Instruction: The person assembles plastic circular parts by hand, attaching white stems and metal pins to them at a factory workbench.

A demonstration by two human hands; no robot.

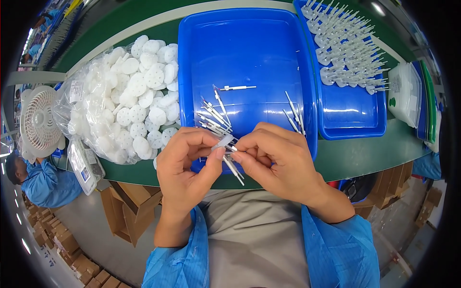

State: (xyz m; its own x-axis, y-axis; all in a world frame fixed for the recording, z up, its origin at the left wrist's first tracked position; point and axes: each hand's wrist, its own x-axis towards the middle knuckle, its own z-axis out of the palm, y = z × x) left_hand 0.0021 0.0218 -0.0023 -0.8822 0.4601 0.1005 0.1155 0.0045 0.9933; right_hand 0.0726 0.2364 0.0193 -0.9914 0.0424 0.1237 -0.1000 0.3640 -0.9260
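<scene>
My left hand (189, 165) pinches a small translucent white plastic disc (224, 142) between thumb and fingers, tilted nearly edge-on. Thin white rods (233, 171) slant down below it toward the tray's near edge; whether they are fixed in the disc is hidden. Against the disc's right side, my right hand (278, 161) is closed in a pinch on a thin white rod, mostly covered by the fingertips. Both hands are over the near edge of a large blue tray (245, 48). Loose white rods with dark, thin tips (216, 115) lie in it, just beyond my hands.
Left of the tray, a clear plastic bag (79, 108) spills many white perforated discs (146, 77). A second blue tray (353, 113) at right holds rows of discs with upright rods (345, 53). A white fan (41, 120) and cardboard boxes (127, 211) are at left, near another person (48, 182).
</scene>
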